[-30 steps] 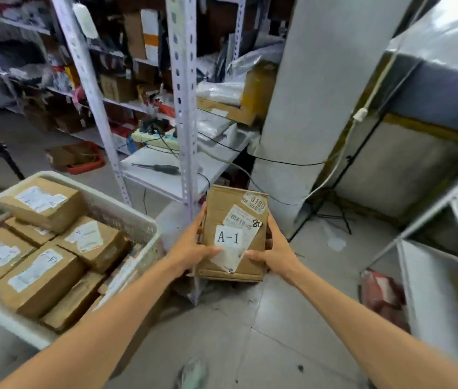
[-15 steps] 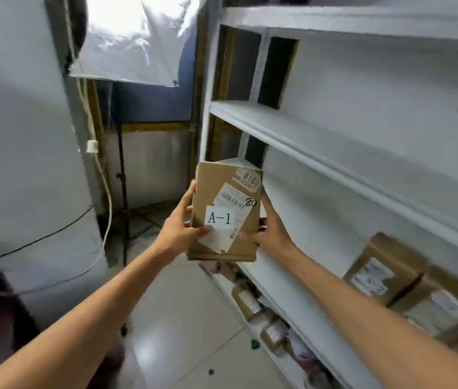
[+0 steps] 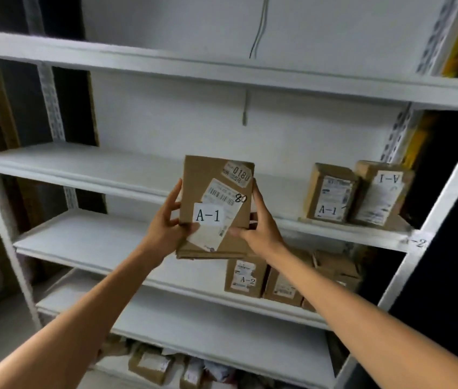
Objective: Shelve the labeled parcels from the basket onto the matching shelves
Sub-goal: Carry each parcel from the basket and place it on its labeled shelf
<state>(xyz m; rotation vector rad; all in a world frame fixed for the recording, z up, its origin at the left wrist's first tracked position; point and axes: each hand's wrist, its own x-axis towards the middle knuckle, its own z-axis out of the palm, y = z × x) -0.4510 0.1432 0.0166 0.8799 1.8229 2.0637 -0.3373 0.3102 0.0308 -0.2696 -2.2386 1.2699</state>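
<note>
A brown cardboard parcel (image 3: 213, 192) with a white "A-1" label is held upright in front of a white metal rack. My left hand (image 3: 167, 226) grips its left edge and my right hand (image 3: 260, 226) grips its right edge. Behind it runs a white shelf (image 3: 87, 167) that carries two standing parcels at its right end, one marked A-1 (image 3: 331, 192) and one with an upside-down A-1 label (image 3: 382, 197). The shelf below (image 3: 87, 248) holds a parcel marked A-2 (image 3: 246, 277) and more boxes beside it.
The top shelf (image 3: 166, 60) spans the frame above. Several loose parcels (image 3: 149, 363) lie on the floor level under the lowest board. The rack's right upright (image 3: 432, 220) slants at the right, and a grey cable (image 3: 246, 108) hangs on the back wall.
The view has swung from the basket and the corner to face the white rack head-on. Both hands have carried the A-1 parcel up in front of the shelf with the other A-1 parcels.
</note>
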